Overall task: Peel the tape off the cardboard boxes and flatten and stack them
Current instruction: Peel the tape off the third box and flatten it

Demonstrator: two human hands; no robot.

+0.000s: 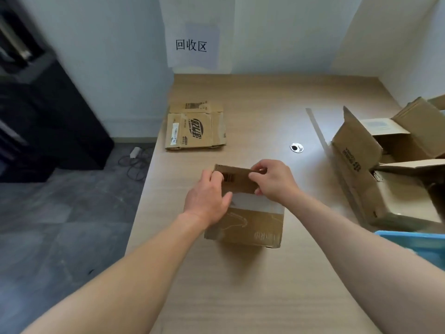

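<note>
Small brown cardboard box (252,225) centred on the pale wooden surface (240,290): our left hand (207,196) grips its raised flap (237,180), our right hand (272,182) pinches its edge, we judge to free the white tape strip (257,204).

At the centre of my view, a brown cardboard box (255,225) carries a pale grey-white band of tape (257,204) and a black barcode (228,177) on its raised flap. Upper centre, the flattened boxes (192,128) are the same brown, with bold black lettering and a white label (173,135). The tabletop (240,285) is light wood grain. At the right edge I see a bright blue bin (419,242); at left, a mottled grey floor (60,225).
</note>
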